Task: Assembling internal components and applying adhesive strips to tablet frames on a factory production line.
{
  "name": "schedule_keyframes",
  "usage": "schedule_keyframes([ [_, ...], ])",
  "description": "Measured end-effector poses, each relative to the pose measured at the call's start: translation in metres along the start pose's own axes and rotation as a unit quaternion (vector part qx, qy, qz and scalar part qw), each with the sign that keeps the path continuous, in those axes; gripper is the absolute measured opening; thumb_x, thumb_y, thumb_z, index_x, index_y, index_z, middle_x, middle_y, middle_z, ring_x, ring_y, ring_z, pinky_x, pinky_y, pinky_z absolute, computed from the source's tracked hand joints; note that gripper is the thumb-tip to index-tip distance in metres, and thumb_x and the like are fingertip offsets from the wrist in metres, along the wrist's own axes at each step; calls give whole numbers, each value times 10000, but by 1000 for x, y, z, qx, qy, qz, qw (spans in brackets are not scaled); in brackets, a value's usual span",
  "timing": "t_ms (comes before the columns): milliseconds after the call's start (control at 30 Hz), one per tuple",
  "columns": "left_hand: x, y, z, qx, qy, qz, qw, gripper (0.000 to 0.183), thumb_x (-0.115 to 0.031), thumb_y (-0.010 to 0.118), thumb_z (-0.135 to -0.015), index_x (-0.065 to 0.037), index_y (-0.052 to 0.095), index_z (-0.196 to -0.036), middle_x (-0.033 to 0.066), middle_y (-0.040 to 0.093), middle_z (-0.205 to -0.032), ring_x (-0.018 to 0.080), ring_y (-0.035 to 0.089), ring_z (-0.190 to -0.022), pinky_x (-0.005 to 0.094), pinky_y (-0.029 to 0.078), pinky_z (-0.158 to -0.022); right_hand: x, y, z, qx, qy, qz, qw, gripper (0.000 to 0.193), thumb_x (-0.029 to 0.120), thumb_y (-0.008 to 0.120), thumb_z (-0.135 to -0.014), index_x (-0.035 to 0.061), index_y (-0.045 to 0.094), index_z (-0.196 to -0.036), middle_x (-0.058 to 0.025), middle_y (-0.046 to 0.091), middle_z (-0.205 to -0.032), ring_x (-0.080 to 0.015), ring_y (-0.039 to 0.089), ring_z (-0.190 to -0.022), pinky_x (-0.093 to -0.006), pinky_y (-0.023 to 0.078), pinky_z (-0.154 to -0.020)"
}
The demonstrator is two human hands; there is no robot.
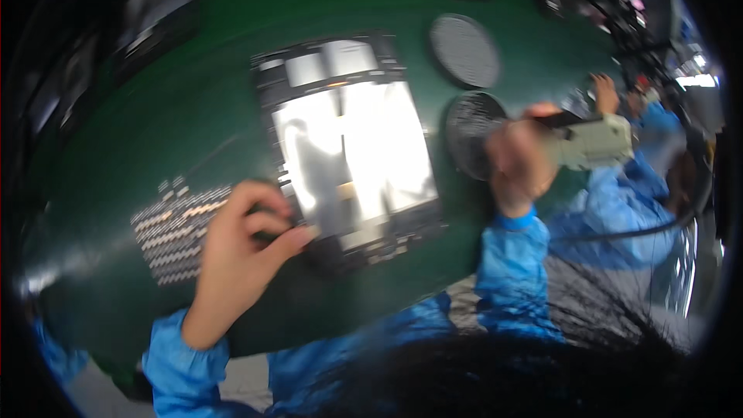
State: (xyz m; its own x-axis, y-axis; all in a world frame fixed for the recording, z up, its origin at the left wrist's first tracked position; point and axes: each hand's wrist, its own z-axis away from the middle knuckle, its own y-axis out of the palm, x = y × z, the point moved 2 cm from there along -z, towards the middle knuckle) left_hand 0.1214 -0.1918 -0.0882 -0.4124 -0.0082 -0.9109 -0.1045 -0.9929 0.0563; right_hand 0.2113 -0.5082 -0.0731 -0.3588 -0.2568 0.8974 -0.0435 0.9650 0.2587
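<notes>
- One black-framed rectangular panel with glaring silver-white sheets point(387, 135) lies on the dark green table point(170, 135), its long axis running from about half past 11 to half past 5.
- Glare washes out the panel's middle; blur smears its dark lower edge.
- The bare left hand point(244, 244) is half curled at the panel's lower-left edge, thumb near fingertips; whether it pinches anything small I cannot tell. The panel extends toward its 2 o'clock.
- The bare right hand point(520, 161), fingers bent, has the panel at 9 o'clock. A pale green blocky object point(600, 143) shows toward 3 o'clock; blur hides any grip.
- That hand partly covers a round dark dish point(468, 128).
</notes>
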Motion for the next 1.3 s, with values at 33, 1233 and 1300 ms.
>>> schedule_keyframes([
  [33,-5,1,-3,17,-1,4,1000,297,19,733,-810,-4,511,-1006,55,561,-973,113,651,-796,209,490,-646,6,1,1,-60,-12,26,998,375,85,640,-847,31,501,-1191,5,409,-640,-79,355,-452,-235,298,-403],
  [1233,-15,19,-7,19,54,-30,998,238,-23,696,-826,14,530,-993,51,571,-939,142,635,-823,258,537,-692,16,150,45,206,56,80,974,390,-25,573,-845,121,379,-1150,-54,459,-702,-151,441,-470,-292,368,-425],
  [1300,-15,18,-7,20,55,-32,998,244,-23,699,-823,13,530,-995,50,571,-941,142,633,-824,259,539,-694,19,156,45,183,96,50,977,337,-31,581,-832,115,384,-1062,-58,459,-683,-147,425,-446,-294,361,-415],
])
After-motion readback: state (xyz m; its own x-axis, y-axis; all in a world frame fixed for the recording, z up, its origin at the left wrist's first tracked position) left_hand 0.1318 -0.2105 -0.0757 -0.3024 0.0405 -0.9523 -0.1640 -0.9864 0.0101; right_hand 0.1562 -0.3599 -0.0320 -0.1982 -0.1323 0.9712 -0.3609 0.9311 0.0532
